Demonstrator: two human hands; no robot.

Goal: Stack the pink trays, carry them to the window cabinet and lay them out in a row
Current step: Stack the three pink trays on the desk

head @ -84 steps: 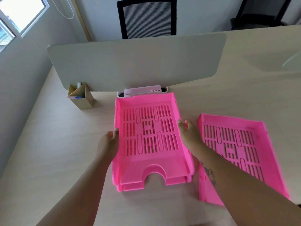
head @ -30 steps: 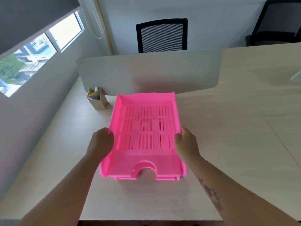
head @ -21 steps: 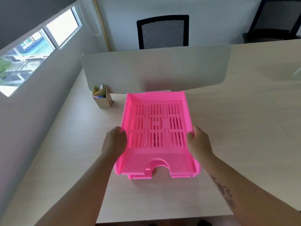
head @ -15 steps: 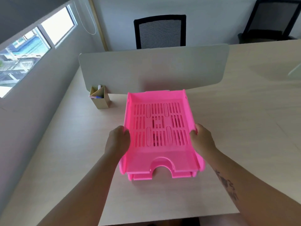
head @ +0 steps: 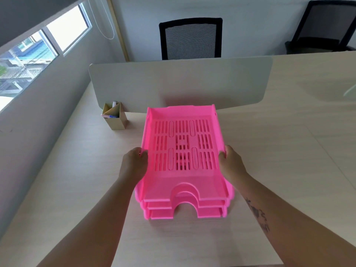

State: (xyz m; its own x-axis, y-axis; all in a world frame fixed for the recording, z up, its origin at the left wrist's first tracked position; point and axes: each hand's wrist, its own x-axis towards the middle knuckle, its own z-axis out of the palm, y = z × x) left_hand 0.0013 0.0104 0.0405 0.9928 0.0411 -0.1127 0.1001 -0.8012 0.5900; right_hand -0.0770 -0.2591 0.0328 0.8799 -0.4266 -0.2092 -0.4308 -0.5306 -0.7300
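Observation:
A stack of pink slotted trays (head: 183, 151) is held over the pale wooden desk (head: 279, 151), nested one inside another, with three front lips showing at the near end. My left hand (head: 133, 163) grips the stack's left side wall. My right hand (head: 231, 163) grips its right side wall. Both hands sit about halfway along the trays. The arched cut-out in the trays' front faces me.
A grey divider screen (head: 181, 83) stands across the desk behind the trays. A small cardboard pen holder (head: 114, 117) sits left of them. Beyond the screen stand a black mesh chair (head: 190, 38) and another chair (head: 325, 26). A window (head: 38, 47) lies at the upper left.
The single tray that lay on the desk at the right 2.8 s ago is gone, and the stack shows three lips. Over the last second the held stack has shifted slightly.

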